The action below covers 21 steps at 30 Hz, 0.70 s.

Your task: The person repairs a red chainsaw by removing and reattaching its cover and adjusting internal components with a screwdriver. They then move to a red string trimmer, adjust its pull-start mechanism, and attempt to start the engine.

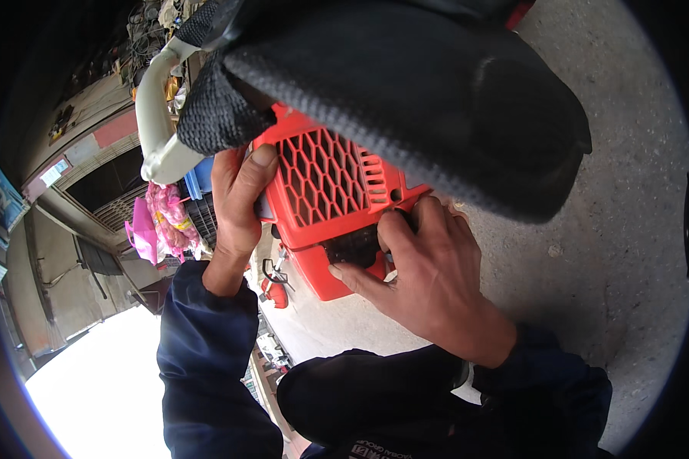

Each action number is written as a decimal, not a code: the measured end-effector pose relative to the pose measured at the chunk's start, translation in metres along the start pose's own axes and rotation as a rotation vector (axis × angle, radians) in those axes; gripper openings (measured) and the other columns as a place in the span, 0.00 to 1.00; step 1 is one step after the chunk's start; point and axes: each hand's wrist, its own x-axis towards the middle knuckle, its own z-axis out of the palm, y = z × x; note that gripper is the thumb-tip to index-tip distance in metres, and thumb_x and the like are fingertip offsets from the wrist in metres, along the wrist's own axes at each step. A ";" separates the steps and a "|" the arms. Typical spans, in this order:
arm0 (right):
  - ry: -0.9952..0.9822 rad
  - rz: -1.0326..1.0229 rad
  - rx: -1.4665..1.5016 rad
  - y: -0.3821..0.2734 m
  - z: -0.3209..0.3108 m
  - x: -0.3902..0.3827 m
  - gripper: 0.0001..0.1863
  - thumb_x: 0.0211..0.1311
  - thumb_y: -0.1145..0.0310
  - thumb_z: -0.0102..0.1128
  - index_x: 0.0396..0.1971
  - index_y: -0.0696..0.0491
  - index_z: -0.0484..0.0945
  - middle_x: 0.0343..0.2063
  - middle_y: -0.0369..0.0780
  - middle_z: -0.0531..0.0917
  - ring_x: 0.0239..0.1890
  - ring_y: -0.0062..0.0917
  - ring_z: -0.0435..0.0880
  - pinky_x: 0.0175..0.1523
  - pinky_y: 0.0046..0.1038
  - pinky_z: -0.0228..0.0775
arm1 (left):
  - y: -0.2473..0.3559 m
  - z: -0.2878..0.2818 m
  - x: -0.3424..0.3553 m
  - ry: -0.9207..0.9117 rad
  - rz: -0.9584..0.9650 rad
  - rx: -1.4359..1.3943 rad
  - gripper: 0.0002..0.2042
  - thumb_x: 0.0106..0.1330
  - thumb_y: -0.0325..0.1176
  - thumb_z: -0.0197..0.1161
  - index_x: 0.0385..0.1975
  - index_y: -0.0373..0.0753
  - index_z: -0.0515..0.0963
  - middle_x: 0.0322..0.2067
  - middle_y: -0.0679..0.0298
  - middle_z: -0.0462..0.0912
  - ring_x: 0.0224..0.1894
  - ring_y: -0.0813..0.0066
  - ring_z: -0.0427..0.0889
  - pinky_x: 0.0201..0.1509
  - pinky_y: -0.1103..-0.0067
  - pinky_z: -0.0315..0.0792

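Note:
A red machine housing [321, 187] with a honeycomb grille sits in the middle of the view, partly hidden under a large black padded part [436, 92]. My left hand [237, 195] grips the housing's left edge, thumb pressed on the grille's corner. Low on the housing's front, my right hand [425, 275] rests against it, with its fingers on a dark recessed part [352, 245]. A white curved handle bar [157, 115] rises at the upper left, its top wrapped in black mesh.
Grey concrete ground [589, 252] spreads to the right. At the left are a building front, a pink bundle [164, 222] and a blue object [199, 176]. Small red tools [274, 287] lie below the housing. My dark-clad knee [367, 394] is at the bottom.

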 end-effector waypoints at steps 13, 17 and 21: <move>0.034 0.012 0.071 0.001 0.005 -0.009 0.25 0.51 0.56 0.84 0.40 0.55 0.81 0.40 0.48 0.74 0.37 0.38 0.81 0.41 0.44 0.74 | 0.023 0.009 0.006 -0.019 -0.010 -0.190 0.27 0.74 0.45 0.63 0.63 0.29 0.71 0.59 0.54 0.80 0.59 0.74 0.77 0.66 0.78 0.68; 0.088 -0.042 0.093 0.007 0.010 -0.011 0.24 0.51 0.58 0.84 0.40 0.55 0.82 0.40 0.47 0.74 0.36 0.37 0.81 0.39 0.43 0.73 | 0.025 0.012 0.005 -0.006 -0.021 -0.233 0.27 0.74 0.44 0.63 0.63 0.28 0.71 0.58 0.55 0.81 0.58 0.73 0.78 0.65 0.78 0.69; 0.059 -0.051 0.141 0.010 0.006 -0.014 0.21 0.52 0.60 0.84 0.39 0.55 0.82 0.41 0.45 0.74 0.37 0.34 0.81 0.38 0.41 0.73 | 0.028 0.013 0.004 0.012 -0.048 -0.268 0.27 0.75 0.43 0.63 0.63 0.28 0.72 0.57 0.55 0.82 0.56 0.73 0.80 0.65 0.77 0.70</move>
